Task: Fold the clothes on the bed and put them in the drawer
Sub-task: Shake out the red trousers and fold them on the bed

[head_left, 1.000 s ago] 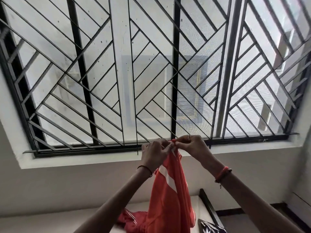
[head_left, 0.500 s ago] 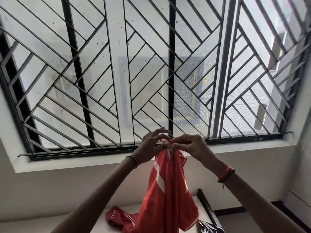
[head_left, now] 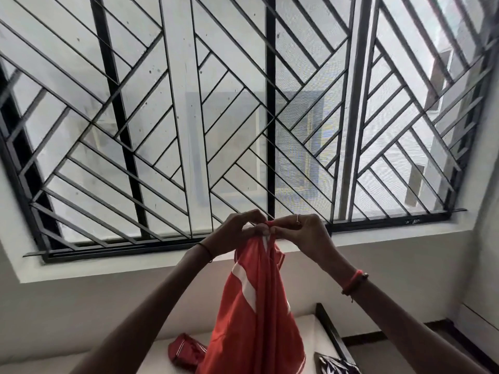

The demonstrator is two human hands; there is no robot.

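A red cloth garment with broad white stripes (head_left: 256, 306) hangs in the air, bunched at its top edge and falling in long folds. One white stripe slants across its left face and a thinner one runs down near the top. Both hands meet at that top edge, in front of the window ledge. The left hand (head_left: 235, 233) has its grip closed on the bunched cloth, fingers curled over it. The right hand (head_left: 299, 233) pinches the same edge between thumb and fingertips, touching the left.

The lower end of the garment is cut off by the bottom of the frame, so what kind of garment it is cannot be told. How much cloth sits inside the left grip is hidden by the fingers.

Below lies the white bed (head_left: 313, 333), with a crumpled red cloth with thin white lines (head_left: 183, 352) to the left of the hanging garment and a dark patterned cloth (head_left: 334, 365) to the right, partly cut off. A dark bed frame edge (head_left: 332, 330) runs along the bed's right side. On the far wall stands a black metal window grille of slanted bars (head_left: 189, 130) over a white window ledge (head_left: 135, 265).
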